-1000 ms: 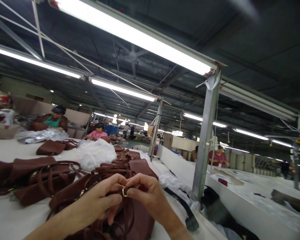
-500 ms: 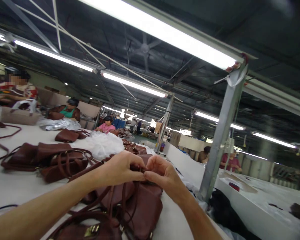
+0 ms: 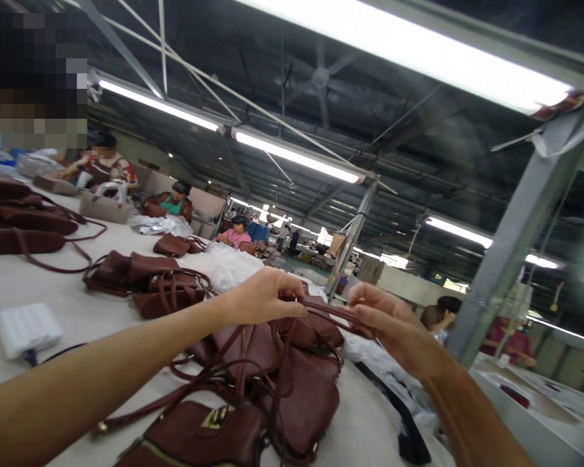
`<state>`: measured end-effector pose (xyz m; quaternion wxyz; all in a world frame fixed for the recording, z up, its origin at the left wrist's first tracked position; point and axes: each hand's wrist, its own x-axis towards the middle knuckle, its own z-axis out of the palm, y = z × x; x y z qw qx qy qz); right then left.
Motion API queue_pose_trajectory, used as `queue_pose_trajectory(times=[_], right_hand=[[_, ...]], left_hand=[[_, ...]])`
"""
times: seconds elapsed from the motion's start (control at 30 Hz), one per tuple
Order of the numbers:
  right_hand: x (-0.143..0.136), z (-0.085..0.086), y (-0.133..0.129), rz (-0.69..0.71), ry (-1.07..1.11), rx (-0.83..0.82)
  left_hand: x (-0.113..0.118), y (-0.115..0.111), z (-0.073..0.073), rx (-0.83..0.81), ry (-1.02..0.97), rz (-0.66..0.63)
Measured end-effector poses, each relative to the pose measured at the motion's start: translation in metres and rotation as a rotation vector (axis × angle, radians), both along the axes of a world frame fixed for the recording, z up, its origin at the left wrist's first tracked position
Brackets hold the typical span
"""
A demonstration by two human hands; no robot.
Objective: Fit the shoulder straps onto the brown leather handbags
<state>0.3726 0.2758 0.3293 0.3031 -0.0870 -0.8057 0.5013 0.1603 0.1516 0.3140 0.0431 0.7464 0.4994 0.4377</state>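
Brown leather straps point(image 3: 328, 307) stretch between my two hands at the centre of the view. My left hand point(image 3: 265, 297) pinches them at one end, thumb and fingers together. At the other end my right hand point(image 3: 387, 319) holds them between thumb and fingers. Below my hands lie several brown leather bags with thin straps; one bag point(image 3: 304, 399) is under the straps, and another point(image 3: 199, 431) with a gold-coloured clasp sits at the bottom.
More brown bags point(image 3: 168, 279) lie left on the white table point(image 3: 126, 402), near white plastic wrap point(image 3: 231, 263) and a white box with a cable point(image 3: 29, 329). A metal post point(image 3: 516, 240) stands right. A person point(image 3: 29, 78) is close at left; others sit further back.
My hands have moved apart, with the straps now stretched between them. The view has turned left, bringing in the nearby person, the white box and more bags.
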Motion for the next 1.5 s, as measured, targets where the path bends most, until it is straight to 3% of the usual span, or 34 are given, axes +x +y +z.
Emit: queue_pose_trajectory(times=[0.07,0.13,0.2,0.3,0.37,0.43,0.5,0.6,0.67,0.83,0.9,1.1,1.23,1.37,1.43,1.5], right_hand=[[-0.001,-0.002,-0.001,0.025,-0.298,0.116],[-0.003,-0.006,-0.001,0.066,-0.407,0.181],[-0.002,-0.009,0.002,0.063,-0.242,0.162],[0.01,-0.013,0.016,0.003,0.274,0.01],[0.022,-0.014,0.026,0.037,0.378,-0.068],[0.032,-0.015,0.031,0.169,0.142,-0.082],[0.036,-0.018,0.03,0.26,-0.233,-0.042],[0.028,-0.023,0.023,0.19,-0.548,0.034],[0.02,-0.025,0.021,0.155,-0.449,0.026],[0.019,-0.014,0.037,0.111,0.43,-0.234],[0.022,-0.008,0.046,0.058,0.586,-0.372],[0.01,-0.006,0.063,-0.071,0.724,-0.682],[0.001,-0.016,0.076,-0.143,0.739,-0.727],[0.01,-0.022,0.082,-0.109,0.758,-0.707],[0.021,-0.023,0.081,-0.002,0.617,-0.659],[0.034,-0.025,0.077,0.16,0.267,-0.527]], left_hand=[[0.0,-0.001,-0.001,0.007,0.027,0.027],[0.001,-0.001,-0.004,0.002,0.04,0.029],[0.001,0.0,-0.01,-0.019,0.031,0.015],[-0.003,0.001,-0.022,-0.074,-0.022,-0.013],[-0.007,0.002,-0.03,-0.102,-0.057,-0.015],[-0.01,0.002,-0.035,-0.108,-0.068,0.009],[-0.01,0.001,-0.037,-0.104,-0.056,0.041],[-0.007,0.001,-0.04,-0.112,-0.04,0.064],[-0.005,0.0,-0.041,-0.132,-0.056,0.052],[-0.013,-0.002,-0.052,-0.276,-0.209,-0.008],[-0.018,-0.002,-0.058,-0.332,-0.282,-0.025],[-0.016,0.005,-0.073,-0.386,-0.448,-0.071],[-0.007,0.01,-0.08,-0.4,-0.566,-0.07],[-0.001,0.009,-0.082,-0.437,-0.579,-0.086],[-0.005,0.007,-0.083,-0.429,-0.583,-0.073],[-0.011,0.004,-0.083,-0.403,-0.584,-0.055]])
